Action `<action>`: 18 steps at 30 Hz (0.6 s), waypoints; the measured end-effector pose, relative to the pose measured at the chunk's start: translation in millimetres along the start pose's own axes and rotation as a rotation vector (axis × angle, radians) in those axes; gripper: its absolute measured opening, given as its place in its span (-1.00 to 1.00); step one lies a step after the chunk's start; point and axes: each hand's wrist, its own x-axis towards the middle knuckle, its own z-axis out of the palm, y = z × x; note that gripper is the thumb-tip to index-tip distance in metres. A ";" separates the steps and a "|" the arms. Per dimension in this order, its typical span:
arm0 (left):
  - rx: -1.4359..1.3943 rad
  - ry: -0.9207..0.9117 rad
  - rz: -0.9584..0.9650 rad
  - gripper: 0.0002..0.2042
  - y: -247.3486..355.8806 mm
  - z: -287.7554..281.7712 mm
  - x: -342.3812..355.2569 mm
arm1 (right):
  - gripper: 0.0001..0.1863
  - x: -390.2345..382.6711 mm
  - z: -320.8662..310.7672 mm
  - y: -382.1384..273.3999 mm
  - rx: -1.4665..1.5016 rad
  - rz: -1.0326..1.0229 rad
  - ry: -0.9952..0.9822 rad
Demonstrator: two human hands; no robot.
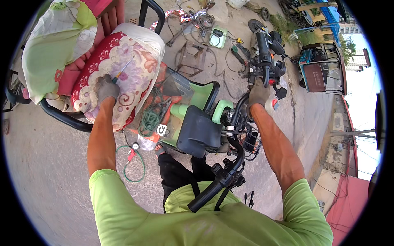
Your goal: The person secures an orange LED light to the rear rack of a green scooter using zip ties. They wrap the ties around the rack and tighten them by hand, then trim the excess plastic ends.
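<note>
Quickly: your left hand [107, 88], gloved, lay on the floral seat cover [123, 69] of the scooter, closed around a screwdriver [122, 72] whose orange-and-blue handle and thin shaft pointed up and away across the fabric. Your right hand [258, 93], gloved too, was clenched on the far handlebar [262, 51], just below the black switch cluster. The near handlebar grip [206, 197] stuck out toward your chest, untouched.

Risks, as a guess: the scooter looked steadied mostly by that right-hand grip, so a slack hold could have let the bars swing and the body [193, 123] tip. The screwdriver tip sat against soft fabric; a push at a bad angle could have snagged or pierced the cover. Loose green cord [150, 121] in the open footwell and a green hose loop [131, 164] on the concrete [49, 164] by your foot could have caught a leg or a tool.

Hard to read: the screwdriver tip was too thin to say if it touched the fabric or hovered. Your right fingers were hidden around the bar. What lay under the clear plastic in the footwell was a jumble. Metal frames and tools [197, 45] further off were small and bent by the lens. The front wheel was out of sight.
</note>
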 end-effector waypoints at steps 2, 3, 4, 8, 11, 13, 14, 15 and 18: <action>-0.009 -0.085 0.014 -0.66 15.2 -8.7 5.8 | -0.66 25.2 -7.9 43.3 -0.010 -0.054 0.012; -0.008 -0.122 0.007 -0.65 16.7 -12.3 9.0 | -0.68 27.9 -7.5 50.4 -0.002 -0.051 0.009; -0.011 -0.151 -0.001 -0.64 19.1 -17.1 15.3 | -0.69 29.3 -5.4 46.0 0.011 -0.054 0.005; -0.033 -0.310 -0.048 -0.62 2.4 -11.1 45.4 | -0.66 11.6 -3.7 24.6 -0.021 -0.025 0.031; 0.046 -0.207 -0.022 -0.65 26.1 -28.9 21.1 | -0.49 -0.1 -8.7 -1.2 -0.024 0.059 -0.034; 0.161 -0.089 0.110 -0.72 29.4 -20.0 9.9 | -0.45 -1.4 -11.8 -10.9 -0.109 0.078 -0.006; 0.163 -0.050 0.163 -0.74 29.4 -15.1 5.6 | -0.45 0.6 -12.8 -5.9 -0.149 0.065 -0.001; 0.165 -0.010 0.215 -0.77 29.1 -10.6 2.4 | -0.45 3.5 -11.5 -0.2 -0.120 0.077 0.004; 0.146 0.026 0.317 -0.83 20.2 -5.7 -2.2 | -0.45 5.0 -4.6 6.2 -0.078 0.093 0.012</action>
